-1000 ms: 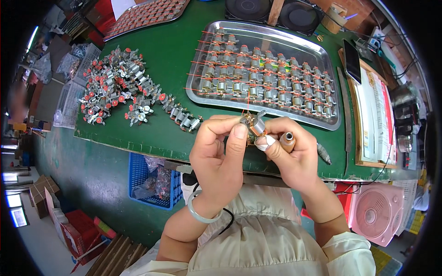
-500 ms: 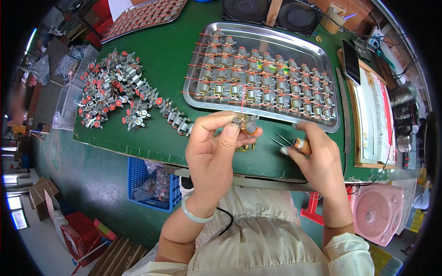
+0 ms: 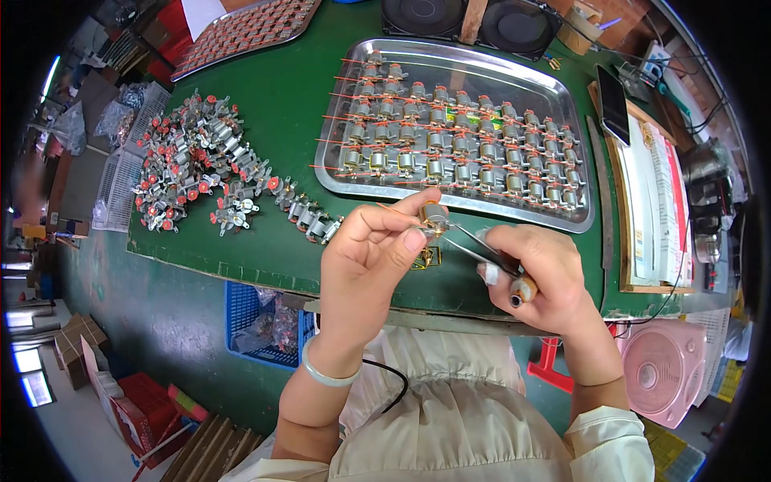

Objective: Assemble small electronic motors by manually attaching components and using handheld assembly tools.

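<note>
A small silver motor (image 3: 434,214) with metal tabs is pinched between the thumb and fingers of my left hand (image 3: 365,257). From it an orange-red wire (image 3: 395,211) runs leftward past my fingers. My right hand (image 3: 546,269) grips metal tweezers (image 3: 495,255), whose two tips are apart and reach the motor's right side; whether they touch it I cannot tell. A brown, round-ended handle (image 3: 524,289) is tucked in the same hand, and the rest of that tool is hidden. Under the motor a small yellow-and-black frame-like piece (image 3: 428,258) lies on the green table (image 3: 281,257).
Beyond my hands stands a metal tray (image 3: 353,189) with rows of wired motors. A heap of motors (image 3: 189,165) lies at left, trailing a row (image 3: 309,218) toward me. A second filled tray (image 3: 241,36) is far left. Clipboard (image 3: 650,209) and phone (image 3: 612,104) are at right.
My right hand has moved left and brought the tweezers up to the motor. My left hand has turned the motor, so its wire now points left instead of up.
</note>
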Tool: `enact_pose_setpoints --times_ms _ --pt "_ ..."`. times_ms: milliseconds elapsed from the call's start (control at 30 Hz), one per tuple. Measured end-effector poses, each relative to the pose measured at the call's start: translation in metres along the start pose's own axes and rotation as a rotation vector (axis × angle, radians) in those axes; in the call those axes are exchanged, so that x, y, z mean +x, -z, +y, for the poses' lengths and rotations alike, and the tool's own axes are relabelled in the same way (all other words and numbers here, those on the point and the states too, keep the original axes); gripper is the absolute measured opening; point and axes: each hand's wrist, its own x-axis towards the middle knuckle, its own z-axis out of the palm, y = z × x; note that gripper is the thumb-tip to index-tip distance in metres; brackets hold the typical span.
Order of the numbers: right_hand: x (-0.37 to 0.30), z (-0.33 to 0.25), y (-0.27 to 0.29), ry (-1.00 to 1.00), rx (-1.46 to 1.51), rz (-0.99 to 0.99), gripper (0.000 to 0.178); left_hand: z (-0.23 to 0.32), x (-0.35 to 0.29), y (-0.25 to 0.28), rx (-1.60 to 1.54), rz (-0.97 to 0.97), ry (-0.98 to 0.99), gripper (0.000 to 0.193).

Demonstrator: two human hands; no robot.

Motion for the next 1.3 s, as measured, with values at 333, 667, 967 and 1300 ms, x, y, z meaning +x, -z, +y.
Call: enact_pose_setpoints --times_ms 333,667,967,1300 --pt "0.002 -0.003 0.0 0.003 -0.049 -0.101 0.035 0.003 0.003 -0.001 0.113 -0.051 -0.06 0.013" --pt "-0.007 -0.004 0.001 -0.878 1.272 -0.151 0.018 -0.015 0.006 -0.002 -0.01 -0.191 -0.24 0.026" --pt "-0.01 0.014 0.02 -0.302 -0.051 -0.373 0.016 -0.016 0.009 0.006 0.103 -0.162 -0.363 0.03" --pt "0.031 -0.004 0.001 -0.203 0.004 -0.196 0.03 -0.011 0.015 0.011 0.188 -0.156 -0.4 0.031"
